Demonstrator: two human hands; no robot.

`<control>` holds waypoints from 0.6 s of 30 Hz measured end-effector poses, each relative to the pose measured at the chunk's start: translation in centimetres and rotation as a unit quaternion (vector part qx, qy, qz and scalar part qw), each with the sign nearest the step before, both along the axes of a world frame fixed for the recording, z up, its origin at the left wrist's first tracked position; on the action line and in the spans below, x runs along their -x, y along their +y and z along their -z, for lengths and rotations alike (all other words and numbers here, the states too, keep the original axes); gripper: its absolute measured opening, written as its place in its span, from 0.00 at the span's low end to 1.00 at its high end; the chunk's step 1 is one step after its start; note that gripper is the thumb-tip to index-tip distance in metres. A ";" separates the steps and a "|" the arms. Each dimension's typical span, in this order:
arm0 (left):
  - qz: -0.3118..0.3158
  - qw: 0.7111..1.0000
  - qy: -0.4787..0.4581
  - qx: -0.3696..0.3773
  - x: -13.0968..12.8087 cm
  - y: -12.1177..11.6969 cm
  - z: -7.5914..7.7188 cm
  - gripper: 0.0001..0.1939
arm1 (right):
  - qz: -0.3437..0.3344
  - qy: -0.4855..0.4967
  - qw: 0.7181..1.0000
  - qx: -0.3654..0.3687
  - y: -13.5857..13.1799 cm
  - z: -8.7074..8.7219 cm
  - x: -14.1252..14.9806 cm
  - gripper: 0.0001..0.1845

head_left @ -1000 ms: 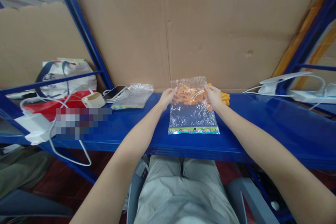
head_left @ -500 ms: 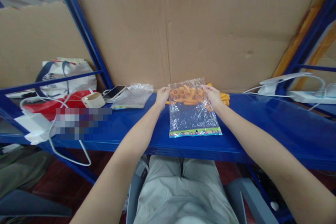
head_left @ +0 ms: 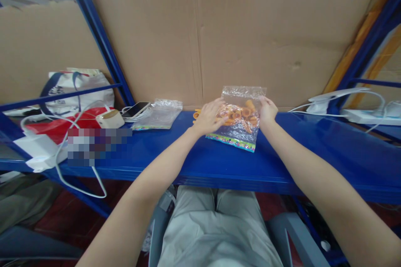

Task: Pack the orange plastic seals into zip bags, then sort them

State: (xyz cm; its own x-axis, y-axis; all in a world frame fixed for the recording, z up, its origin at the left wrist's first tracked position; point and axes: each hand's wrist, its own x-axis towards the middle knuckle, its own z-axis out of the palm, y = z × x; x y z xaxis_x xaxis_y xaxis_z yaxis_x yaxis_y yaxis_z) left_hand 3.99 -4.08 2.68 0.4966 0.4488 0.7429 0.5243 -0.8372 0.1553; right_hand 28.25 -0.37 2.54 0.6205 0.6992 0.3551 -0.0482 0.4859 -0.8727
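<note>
A clear plastic bag [head_left: 240, 137] with a colourful printed strip along its near edge is tilted over the blue shelf. Orange plastic pieces [head_left: 237, 115], some ring-shaped, show through the film; whether all lie inside or some sit behind it, I cannot tell. My right hand [head_left: 268, 111] is closed, pinching the bag's upper right edge. Against the bag's left side lies my left hand [head_left: 209, 117], its fingers stretched out over the film and the orange pieces. A few loose orange pieces [head_left: 196, 114] stick out beyond my left hand.
Flat clear bags [head_left: 158, 116] lie left on the blue shelf [head_left: 219, 164], beside a phone [head_left: 136, 110]. Further left are a white charger [head_left: 39, 150], cables, a red item [head_left: 67, 125] and a cloth bag [head_left: 81, 91]. Cardboard [head_left: 250, 29] stands behind; a power strip [head_left: 360, 114] sits right.
The bag has shifted right and its printed edge has lifted and turned. My left hand has let go of its corner and moved right onto its side; my right hand has moved slightly right.
</note>
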 end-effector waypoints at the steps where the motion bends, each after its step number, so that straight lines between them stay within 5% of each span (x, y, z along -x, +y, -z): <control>1: 0.033 0.998 0.047 -0.015 -0.5 -0.5 0.0 0.33 | 0.008 0.021 1.000 0.007 0.1 -0.2 -0.4 0.10; 5: 0.121 0.972 0.190 -0.067 -2.3 -1.9 0.3 0.43 | -0.003 0.101 0.994 0.029 -0.1 -0.9 -1.3 0.08; 8: 0.139 0.950 0.261 -0.095 -2.9 -1.7 0.6 0.39 | -0.033 0.129 0.991 0.019 -0.3 -1.3 -1.6 0.07; 13: 0.093 0.938 0.307 -0.129 -2.3 0.8 0.3 0.39 | -0.054 0.167 0.984 -0.015 -0.4 -1.7 -1.0 0.05; 18: 0.011 0.953 0.279 -0.120 0.9 2.8 -2.8 0.37 | -0.076 0.087 0.993 0.031 -0.9 -1.7 0.1 0.12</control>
State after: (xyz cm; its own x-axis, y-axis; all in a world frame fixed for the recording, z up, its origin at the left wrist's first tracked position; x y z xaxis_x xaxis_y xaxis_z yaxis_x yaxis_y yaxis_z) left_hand 3.07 -1.27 5.49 0.8522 0.2834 0.4397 0.4503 -0.8253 -0.3408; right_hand 28.11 -1.24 4.25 0.5542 0.8068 0.2049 -0.2704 0.4073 -0.8723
